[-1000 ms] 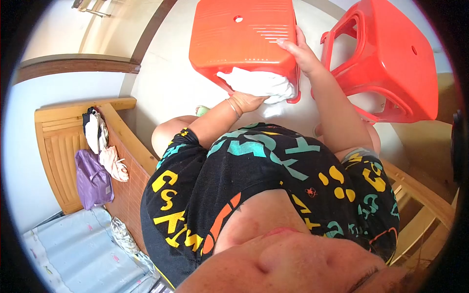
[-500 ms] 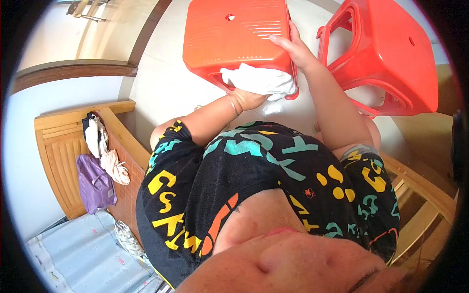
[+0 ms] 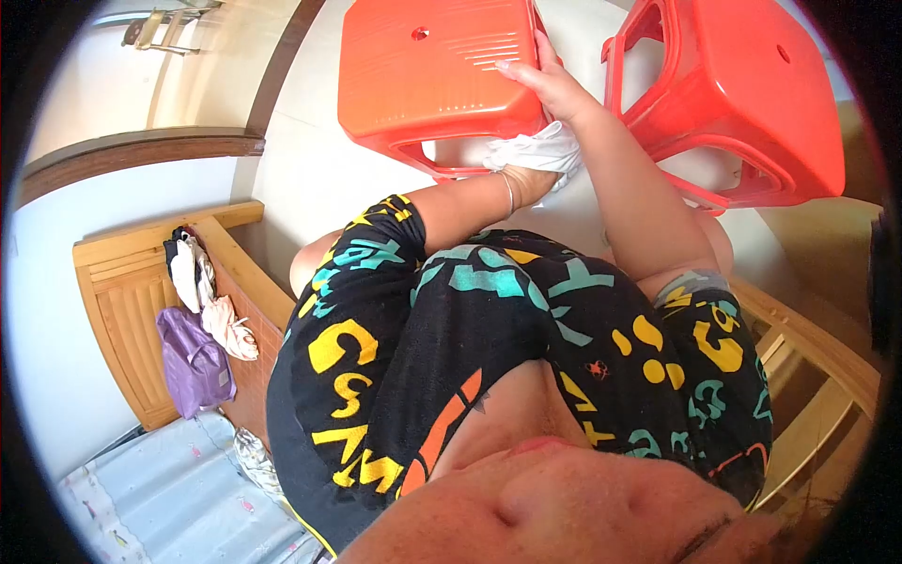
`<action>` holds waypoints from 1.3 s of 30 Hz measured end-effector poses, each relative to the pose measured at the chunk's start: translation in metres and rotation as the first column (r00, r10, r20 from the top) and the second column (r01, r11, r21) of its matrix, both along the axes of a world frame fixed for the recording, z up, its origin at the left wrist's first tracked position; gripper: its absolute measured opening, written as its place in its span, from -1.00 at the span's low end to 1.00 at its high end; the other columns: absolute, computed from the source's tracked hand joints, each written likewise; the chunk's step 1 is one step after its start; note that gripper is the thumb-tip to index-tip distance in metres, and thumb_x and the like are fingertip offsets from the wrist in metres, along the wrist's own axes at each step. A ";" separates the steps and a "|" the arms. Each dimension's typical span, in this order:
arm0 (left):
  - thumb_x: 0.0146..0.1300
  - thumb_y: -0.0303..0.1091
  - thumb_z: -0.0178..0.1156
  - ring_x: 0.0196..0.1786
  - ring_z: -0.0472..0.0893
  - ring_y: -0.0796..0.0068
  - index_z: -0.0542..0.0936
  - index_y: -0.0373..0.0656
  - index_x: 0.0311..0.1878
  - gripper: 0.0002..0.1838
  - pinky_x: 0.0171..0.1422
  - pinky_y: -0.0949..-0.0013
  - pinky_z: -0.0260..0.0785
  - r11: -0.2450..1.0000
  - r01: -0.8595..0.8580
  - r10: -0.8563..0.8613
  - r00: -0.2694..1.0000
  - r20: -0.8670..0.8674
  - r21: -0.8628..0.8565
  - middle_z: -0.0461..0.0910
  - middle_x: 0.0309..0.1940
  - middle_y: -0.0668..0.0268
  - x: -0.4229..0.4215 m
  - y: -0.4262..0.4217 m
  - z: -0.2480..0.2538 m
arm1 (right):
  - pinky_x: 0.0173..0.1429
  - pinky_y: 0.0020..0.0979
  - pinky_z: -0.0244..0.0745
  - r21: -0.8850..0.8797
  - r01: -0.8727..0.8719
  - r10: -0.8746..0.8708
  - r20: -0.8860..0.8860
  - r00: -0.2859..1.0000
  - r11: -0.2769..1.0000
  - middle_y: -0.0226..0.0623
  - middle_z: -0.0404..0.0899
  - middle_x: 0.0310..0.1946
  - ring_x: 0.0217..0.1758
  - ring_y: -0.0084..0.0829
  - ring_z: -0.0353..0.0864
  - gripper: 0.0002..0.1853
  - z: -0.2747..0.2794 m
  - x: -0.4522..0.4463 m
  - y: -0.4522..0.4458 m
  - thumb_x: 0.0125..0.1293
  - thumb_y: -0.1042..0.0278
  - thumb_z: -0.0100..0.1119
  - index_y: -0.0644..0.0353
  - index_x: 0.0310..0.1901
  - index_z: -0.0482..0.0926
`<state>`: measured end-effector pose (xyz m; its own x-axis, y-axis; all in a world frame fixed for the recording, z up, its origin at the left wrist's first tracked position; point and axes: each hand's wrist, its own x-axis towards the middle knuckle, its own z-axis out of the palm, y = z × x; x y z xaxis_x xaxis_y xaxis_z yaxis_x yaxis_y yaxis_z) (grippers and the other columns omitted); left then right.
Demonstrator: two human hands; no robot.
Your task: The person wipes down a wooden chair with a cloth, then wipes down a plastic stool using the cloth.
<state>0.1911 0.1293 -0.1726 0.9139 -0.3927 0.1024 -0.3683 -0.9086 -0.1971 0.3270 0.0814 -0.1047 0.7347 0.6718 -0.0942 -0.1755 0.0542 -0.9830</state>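
Note:
A red plastic stool [image 3: 432, 80] with a small hole in its seat stands in front of me. My right hand [image 3: 552, 86] grips its right edge, thumb on top of the seat and the other fingers down the side, partly hidden. My left hand [image 3: 528, 185], with a bracelet at the wrist, is closed on a bunched white cloth [image 3: 543, 148] near the stool's right front corner, below the seat edge. The cloth hides most of the left fingers. Whether it presses on the leg I cannot tell.
A second red stool [image 3: 761, 94] stands close on the right. At the left is a wooden bench [image 3: 132, 320] with a purple bag [image 3: 193, 362] and crumpled cloths [image 3: 225, 324]. A light blue patterned sheet [image 3: 178, 498] lies lower left. Wooden slats [image 3: 803, 442] are at lower right.
My left hand has moved right with the white cloth, away from the middle of the stool's front side toward its right corner. The held stool and my right hand appear slightly further left and up.

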 end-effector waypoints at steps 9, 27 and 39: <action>0.26 -0.21 0.07 0.25 0.50 0.12 0.45 0.03 0.33 -0.47 0.26 -0.05 0.30 0.995 -0.078 0.054 0.940 -0.336 -0.058 0.51 0.19 0.19 -0.006 0.014 0.122 | 0.54 -0.23 0.16 -0.114 -0.103 0.105 0.010 0.994 0.988 0.18 0.17 0.47 0.53 -0.07 0.23 0.25 0.022 -0.001 -0.011 0.06 -0.23 0.44 0.31 0.55 -0.12; 0.31 -0.09 0.01 0.25 0.48 0.18 0.43 0.04 0.26 -0.53 0.31 0.01 0.29 0.997 -0.047 0.063 0.941 -0.333 0.058 0.50 0.19 0.19 0.022 -0.032 0.035 | 0.56 -0.21 0.11 -0.170 -0.020 0.029 0.054 0.998 0.985 0.22 -0.05 0.53 0.61 -0.05 0.03 0.39 -0.001 -0.001 -0.005 0.01 -0.39 0.38 0.40 0.55 -0.26; 0.33 0.02 0.02 0.12 0.57 0.23 0.50 -0.03 0.03 -0.62 0.20 0.01 0.34 0.936 -0.304 0.194 0.866 -0.460 -0.177 0.62 -0.02 0.14 0.009 0.008 -0.002 | 0.51 -0.22 0.21 -0.001 -0.029 0.029 -0.066 0.997 1.000 0.15 0.14 0.48 0.53 -0.11 0.22 0.27 0.018 -0.006 -0.009 0.15 -0.09 0.44 0.35 0.56 -0.32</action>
<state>0.1999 0.1372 -0.1747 0.9518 -0.1599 -0.2616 -0.1210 -0.9799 0.1588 0.3214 0.0723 -0.0871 0.7071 0.6925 -0.1433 -0.2417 0.0461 -0.9693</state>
